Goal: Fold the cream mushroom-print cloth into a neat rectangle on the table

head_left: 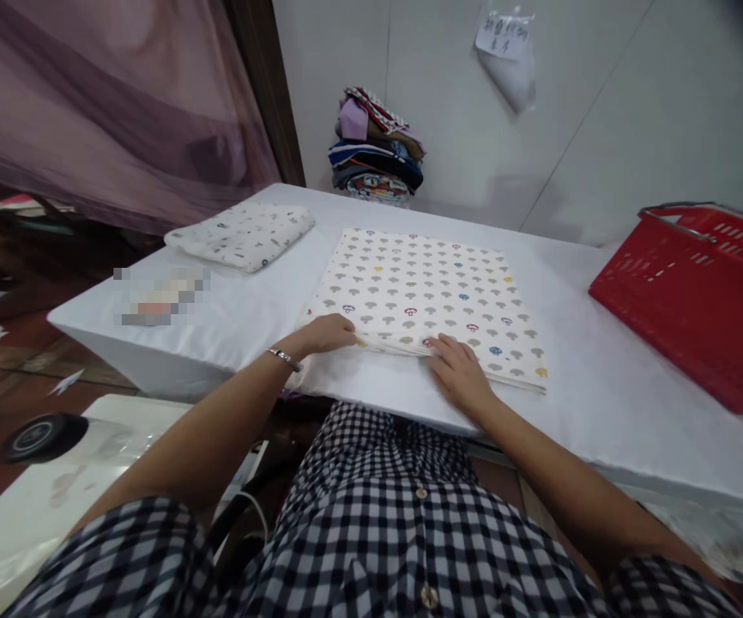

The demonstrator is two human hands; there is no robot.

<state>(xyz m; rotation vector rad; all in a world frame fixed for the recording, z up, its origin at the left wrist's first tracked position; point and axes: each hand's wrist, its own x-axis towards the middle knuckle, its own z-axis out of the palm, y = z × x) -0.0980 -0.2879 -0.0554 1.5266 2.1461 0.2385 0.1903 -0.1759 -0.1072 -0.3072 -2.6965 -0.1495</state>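
A white cloth (436,283) printed with grey and coloured mushrooms lies folded in layers on the table in front of me. My left hand (329,333), with a bracelet at its wrist, is closed on the cloth's near edge towards the left corner. Further right along that same edge, my right hand (458,365) holds the layers, its fingers on top and its thumb near the edge. The cloth lies mostly flat, and its layered near edge shows between the two hands.
The table (603,386) has a white cover. A second folded patterned cloth (243,236) and a blurred-out item (162,296) lie at the left. Stacked clothes (377,150) stand by the wall. A red plastic basket (699,300) occupies the right side.
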